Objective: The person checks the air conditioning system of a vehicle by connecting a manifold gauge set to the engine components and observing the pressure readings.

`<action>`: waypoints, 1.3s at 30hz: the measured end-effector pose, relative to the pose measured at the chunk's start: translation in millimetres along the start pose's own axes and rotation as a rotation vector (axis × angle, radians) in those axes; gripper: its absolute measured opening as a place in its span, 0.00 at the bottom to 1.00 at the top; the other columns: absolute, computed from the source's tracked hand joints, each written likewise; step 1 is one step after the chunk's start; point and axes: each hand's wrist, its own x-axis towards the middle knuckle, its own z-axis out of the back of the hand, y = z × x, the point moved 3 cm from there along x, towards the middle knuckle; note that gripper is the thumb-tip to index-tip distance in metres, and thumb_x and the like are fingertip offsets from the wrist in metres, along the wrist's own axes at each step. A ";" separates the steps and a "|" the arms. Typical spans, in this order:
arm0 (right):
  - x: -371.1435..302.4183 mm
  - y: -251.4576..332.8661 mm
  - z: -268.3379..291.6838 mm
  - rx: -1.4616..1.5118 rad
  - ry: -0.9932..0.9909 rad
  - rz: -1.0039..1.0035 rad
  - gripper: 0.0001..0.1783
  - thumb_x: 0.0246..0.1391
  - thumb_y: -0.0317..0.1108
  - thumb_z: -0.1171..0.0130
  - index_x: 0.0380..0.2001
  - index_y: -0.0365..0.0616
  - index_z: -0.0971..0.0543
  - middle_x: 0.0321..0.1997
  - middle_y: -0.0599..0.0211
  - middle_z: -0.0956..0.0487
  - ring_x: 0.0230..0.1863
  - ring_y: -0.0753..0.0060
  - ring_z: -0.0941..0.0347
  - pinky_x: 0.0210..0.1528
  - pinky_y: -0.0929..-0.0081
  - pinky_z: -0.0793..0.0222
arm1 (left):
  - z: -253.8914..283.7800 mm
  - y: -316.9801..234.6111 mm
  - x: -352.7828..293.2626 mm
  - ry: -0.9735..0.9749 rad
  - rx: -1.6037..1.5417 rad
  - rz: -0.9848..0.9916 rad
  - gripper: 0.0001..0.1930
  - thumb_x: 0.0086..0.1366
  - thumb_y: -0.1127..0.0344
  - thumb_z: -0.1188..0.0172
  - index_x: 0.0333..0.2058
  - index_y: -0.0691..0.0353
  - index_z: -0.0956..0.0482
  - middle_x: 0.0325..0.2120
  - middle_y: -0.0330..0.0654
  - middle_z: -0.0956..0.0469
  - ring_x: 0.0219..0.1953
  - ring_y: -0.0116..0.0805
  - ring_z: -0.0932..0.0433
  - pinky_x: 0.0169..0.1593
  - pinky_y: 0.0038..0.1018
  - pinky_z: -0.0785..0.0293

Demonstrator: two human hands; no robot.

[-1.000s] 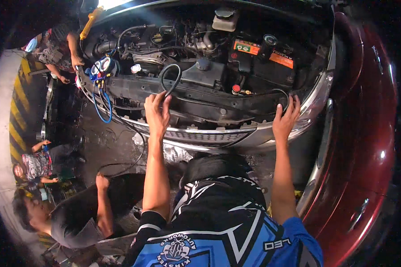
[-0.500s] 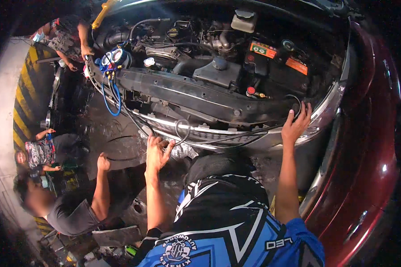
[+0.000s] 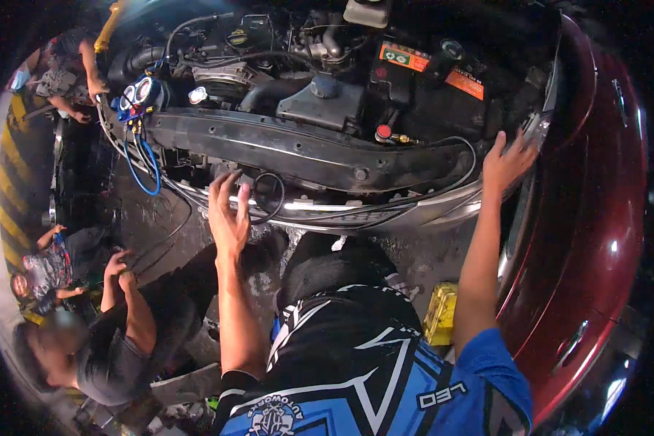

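Note:
My left hand is at the car's front edge with its fingers spread and nothing in them. Close beside it a thin black hose makes a loop over the bumper and runs right along the grille. My right hand hovers by the front right corner of the engine bay, fingers apart, holding nothing. Between the hands, a red-topped coupler with a brass end sits past the dark front crossmember. A blue gauge set with two dials and a blue hose hangs at the left corner.
A black battery with orange labels sits at the bay's right. Beyond my right arm is a dark red car. A yellow case lies by my legs. One co-worker crouches at left; other people are farther off.
My left hand has lifted and opened wider beside the hose loop. My right hand has shifted right, away from the hose. The crouching co-worker's hands have come together. The view has shifted.

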 end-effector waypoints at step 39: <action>-6.4 -22.0 0.1 0.142 0.384 0.176 0.31 0.65 0.49 0.47 0.66 0.47 0.25 0.80 0.40 0.45 0.81 0.29 0.59 0.77 0.32 0.68 | -116.6 -15.1 140.0 0.030 0.414 -0.155 0.24 0.77 0.48 0.47 0.41 0.66 0.15 0.40 0.47 0.16 0.50 0.46 0.21 0.74 0.43 0.45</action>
